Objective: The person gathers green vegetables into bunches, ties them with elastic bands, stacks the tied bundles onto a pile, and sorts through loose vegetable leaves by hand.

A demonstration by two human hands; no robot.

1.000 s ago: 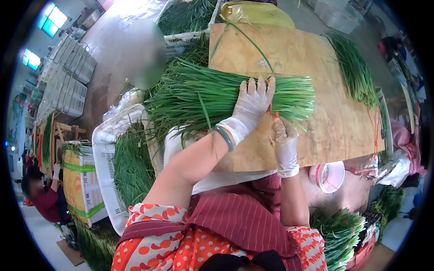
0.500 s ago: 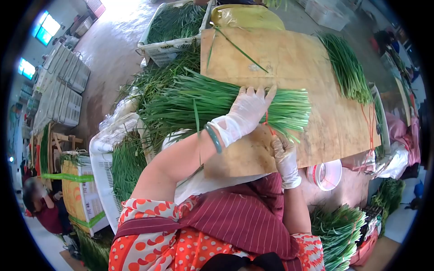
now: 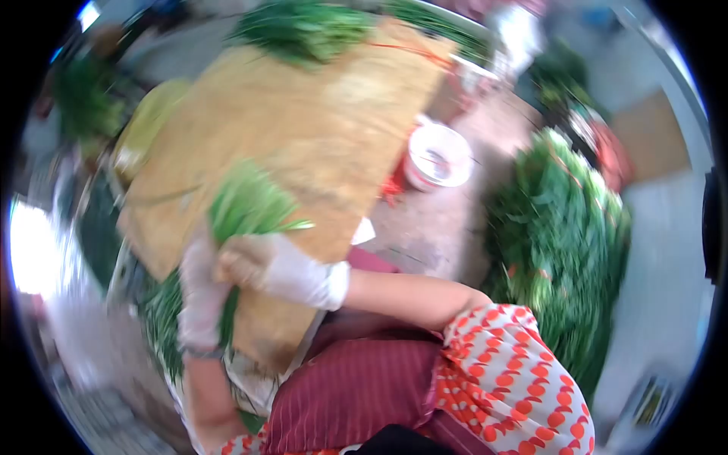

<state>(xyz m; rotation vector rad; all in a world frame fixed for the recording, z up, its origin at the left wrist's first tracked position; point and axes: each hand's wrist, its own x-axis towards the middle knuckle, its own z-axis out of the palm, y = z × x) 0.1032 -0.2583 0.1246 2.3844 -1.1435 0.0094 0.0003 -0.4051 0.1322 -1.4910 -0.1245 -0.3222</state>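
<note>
Both of my hands, in thin white gloves, are on a bundle of long green stalks (image 3: 250, 203), whose pale cut ends point up over the wooden board (image 3: 303, 129). My left hand (image 3: 201, 292) is wrapped round the bundle on its left side, blurred by motion. Closed against the bundle from the right is my right hand (image 3: 265, 267), just below the pale ends. The leafy part hangs down between and below my hands, mostly hidden by them. Any tie round the bundle is out of sight.
Another green bunch (image 3: 303, 30) lies on the board's far edge. A white tub (image 3: 437, 157) stands right of the board beside red strings (image 3: 391, 189). Tied bundles are piled (image 3: 557, 227) at the right. A yellow sack (image 3: 155, 121) is at the left.
The view has swung to the right. The bundle has gone from lying across the board to being held up at its near left part, and my right hand has moved from the red tie onto it.
</note>
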